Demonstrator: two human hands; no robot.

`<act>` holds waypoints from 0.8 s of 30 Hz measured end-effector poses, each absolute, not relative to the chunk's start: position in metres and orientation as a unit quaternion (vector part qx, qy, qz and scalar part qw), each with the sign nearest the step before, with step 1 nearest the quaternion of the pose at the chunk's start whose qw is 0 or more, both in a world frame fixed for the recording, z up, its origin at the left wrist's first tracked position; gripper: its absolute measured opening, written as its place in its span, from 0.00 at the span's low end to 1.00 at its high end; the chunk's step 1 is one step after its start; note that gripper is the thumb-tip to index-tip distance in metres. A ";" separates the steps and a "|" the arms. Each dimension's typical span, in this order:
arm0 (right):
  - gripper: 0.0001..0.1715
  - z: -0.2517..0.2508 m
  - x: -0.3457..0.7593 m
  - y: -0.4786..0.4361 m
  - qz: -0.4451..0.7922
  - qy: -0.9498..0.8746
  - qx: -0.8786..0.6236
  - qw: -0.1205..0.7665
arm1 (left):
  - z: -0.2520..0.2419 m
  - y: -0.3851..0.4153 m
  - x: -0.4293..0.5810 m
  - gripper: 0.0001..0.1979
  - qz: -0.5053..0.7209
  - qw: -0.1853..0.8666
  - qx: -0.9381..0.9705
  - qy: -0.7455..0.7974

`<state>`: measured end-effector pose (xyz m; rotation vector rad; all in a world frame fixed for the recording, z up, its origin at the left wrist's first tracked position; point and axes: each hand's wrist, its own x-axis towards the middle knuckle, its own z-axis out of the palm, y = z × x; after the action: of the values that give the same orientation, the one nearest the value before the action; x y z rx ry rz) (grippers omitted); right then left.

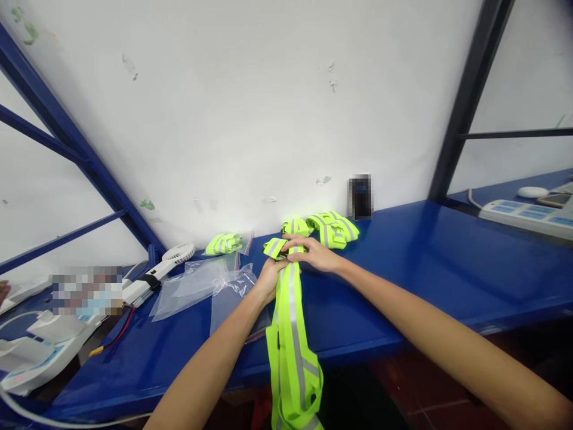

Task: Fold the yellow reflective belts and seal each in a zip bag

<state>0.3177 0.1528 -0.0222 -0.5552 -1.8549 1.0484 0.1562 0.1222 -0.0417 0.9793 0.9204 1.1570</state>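
Note:
Both of my hands grip a neon-yellow reflective strap harness (293,316) with silver stripes. My left hand (270,276) is closed around its upper part from the left. From the right, my right hand (316,254) pinches the top of the straps, its fingers lying across them. A short end of the strap sticks out to the left above my left hand. The long straps run down toward me and hang over the table's front edge. Just beyond my hands lie folded yellow reflective straps (331,230) against the wall.
Clear plastic bags (197,280) lie left of my hands, and a bagged yellow bundle (224,243) is behind them. A white handheld fan (179,252) and a power strip (58,340) with chargers occupy the left side. A dark blurred object (360,197) stands at the wall.

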 end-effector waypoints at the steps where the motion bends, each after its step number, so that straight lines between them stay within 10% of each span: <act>1: 0.21 -0.023 0.319 0.154 0.441 -0.742 -0.221 0.454 | -0.041 0.121 0.156 0.19 0.502 0.638 0.427 0.398; 5: 0.38 -0.021 0.325 0.158 0.489 -0.717 -0.225 0.443 | -0.037 0.116 0.157 0.19 0.502 0.646 0.435 0.376; 24: 0.44 -0.032 0.337 0.162 0.486 -0.695 -0.288 0.444 | -0.047 0.123 0.156 0.25 0.560 0.618 0.430 0.347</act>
<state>0.3371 0.1620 -0.0320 -0.7127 -1.7238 1.2054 0.1561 0.1235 -0.0466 0.9898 0.7979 1.2883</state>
